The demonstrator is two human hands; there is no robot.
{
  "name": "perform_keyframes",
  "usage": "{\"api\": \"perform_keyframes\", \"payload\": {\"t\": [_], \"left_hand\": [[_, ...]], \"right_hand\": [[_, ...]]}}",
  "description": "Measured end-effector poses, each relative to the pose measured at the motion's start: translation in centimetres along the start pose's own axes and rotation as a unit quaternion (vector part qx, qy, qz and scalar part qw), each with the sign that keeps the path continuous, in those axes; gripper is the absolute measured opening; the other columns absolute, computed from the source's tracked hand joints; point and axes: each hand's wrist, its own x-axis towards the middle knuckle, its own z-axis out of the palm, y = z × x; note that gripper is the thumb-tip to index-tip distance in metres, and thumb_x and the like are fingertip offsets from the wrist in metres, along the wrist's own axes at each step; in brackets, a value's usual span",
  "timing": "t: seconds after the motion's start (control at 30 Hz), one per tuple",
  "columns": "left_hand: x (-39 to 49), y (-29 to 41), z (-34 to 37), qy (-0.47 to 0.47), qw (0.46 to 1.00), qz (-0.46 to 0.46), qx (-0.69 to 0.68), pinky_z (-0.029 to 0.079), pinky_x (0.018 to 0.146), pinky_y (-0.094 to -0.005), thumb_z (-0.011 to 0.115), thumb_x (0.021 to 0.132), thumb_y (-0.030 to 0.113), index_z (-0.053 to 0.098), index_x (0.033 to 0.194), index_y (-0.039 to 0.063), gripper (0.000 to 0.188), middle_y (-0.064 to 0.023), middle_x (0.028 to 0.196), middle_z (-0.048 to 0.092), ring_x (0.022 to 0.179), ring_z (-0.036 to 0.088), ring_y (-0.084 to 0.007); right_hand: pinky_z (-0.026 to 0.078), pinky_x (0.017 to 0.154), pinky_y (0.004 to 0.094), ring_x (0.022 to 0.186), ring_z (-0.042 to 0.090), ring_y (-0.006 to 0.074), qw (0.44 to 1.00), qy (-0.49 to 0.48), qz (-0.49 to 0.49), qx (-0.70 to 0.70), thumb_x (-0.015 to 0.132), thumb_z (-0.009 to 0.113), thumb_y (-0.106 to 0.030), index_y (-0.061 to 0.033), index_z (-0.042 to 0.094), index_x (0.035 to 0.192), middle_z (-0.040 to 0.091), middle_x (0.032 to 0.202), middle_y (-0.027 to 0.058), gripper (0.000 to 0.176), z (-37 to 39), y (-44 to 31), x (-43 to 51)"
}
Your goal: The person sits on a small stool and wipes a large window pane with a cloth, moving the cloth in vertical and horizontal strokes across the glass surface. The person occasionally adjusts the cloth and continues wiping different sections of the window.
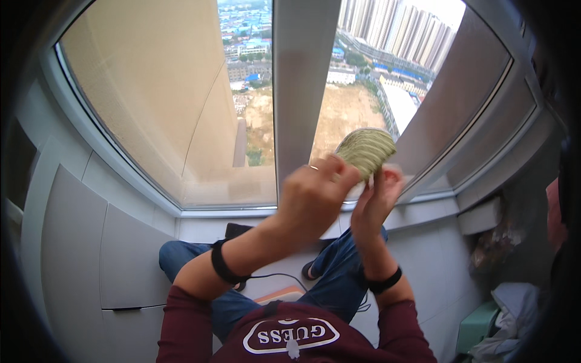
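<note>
Both of my hands are raised in front of the window around a green striped fabric piece (pixel 366 149) with a curved edge and a pale rim; its exact kind cannot be told. My left hand (pixel 317 195), wearing a ring, pinches its lower left edge, the fingers blurred. Below the piece, my right hand (pixel 379 195) holds its lower edge between thumb and fingers. A small whitish bit shows near the right fingertips. Each forearm wears a black band.
A tall window with a thick grey mullion (pixel 299 90) stands ahead. Grey cabinets (pixel 131 254) line the left. A black cable (pixel 281 275) runs over the floor between my legs. At the lower right, a green bin (pixel 476 326) stands beside pale cloth (pixel 513 313).
</note>
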Motion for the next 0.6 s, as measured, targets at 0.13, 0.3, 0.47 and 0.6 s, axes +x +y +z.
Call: {"api": "perform_keyframes", "payload": {"t": [0.13,0.3,0.47,0.6], "left_hand": [[-0.9,1.8,1.3,-0.079,0.995,0.035,-0.048,0.053,0.067,-0.0399,0.065,0.074,-0.001,0.057,0.092,0.005,0.021,-0.0108,0.089,0.059,0.077,0.063,-0.0292],[-4.3,0.5,-0.1,-0.075,0.989,-0.034,-0.119,0.054,0.075,-0.0392,0.067,0.075,0.000,0.059,0.113,0.003,0.038,-0.0164,0.105,0.058,0.086,0.064,-0.0330],[-7.5,-1.5,-4.6,-0.037,0.976,-0.137,-0.162,0.055,0.069,-0.0319,0.077,0.079,0.001,0.058,0.125,0.005,0.050,-0.0148,0.121,0.053,0.083,0.067,-0.0202],[-8.8,-2.2,-6.2,0.005,0.970,-0.170,-0.173,0.052,0.065,-0.0266,0.076,0.079,-0.001,0.058,0.125,0.005,0.050,-0.0149,0.120,0.054,0.081,0.068,-0.0179]], "right_hand": [[0.052,0.078,0.0328,0.089,0.062,0.0178,0.964,-0.195,-0.003,-0.179,0.099,0.048,-0.021,-0.0031,0.055,0.110,0.061,0.100,0.0061,0.022,-1.2,2.2,-3.4],[0.051,0.086,0.0381,0.100,0.060,0.0213,0.949,-0.128,0.196,0.213,0.102,0.044,-0.028,-0.0046,0.051,0.123,0.058,0.114,0.0066,0.032,-0.4,3.4,-3.2],[0.044,0.099,0.0394,0.112,0.054,0.0234,0.994,-0.110,-0.014,-0.018,0.103,0.044,-0.028,-0.0047,0.047,0.131,0.051,0.124,0.0074,0.037,6.5,3.7,1.4],[0.032,0.107,0.0485,0.126,0.045,0.0360,0.876,-0.230,-0.327,-0.270,0.094,0.061,-0.024,0.0006,0.034,0.142,0.040,0.142,0.0190,0.060,15.2,3.3,8.2]]}}
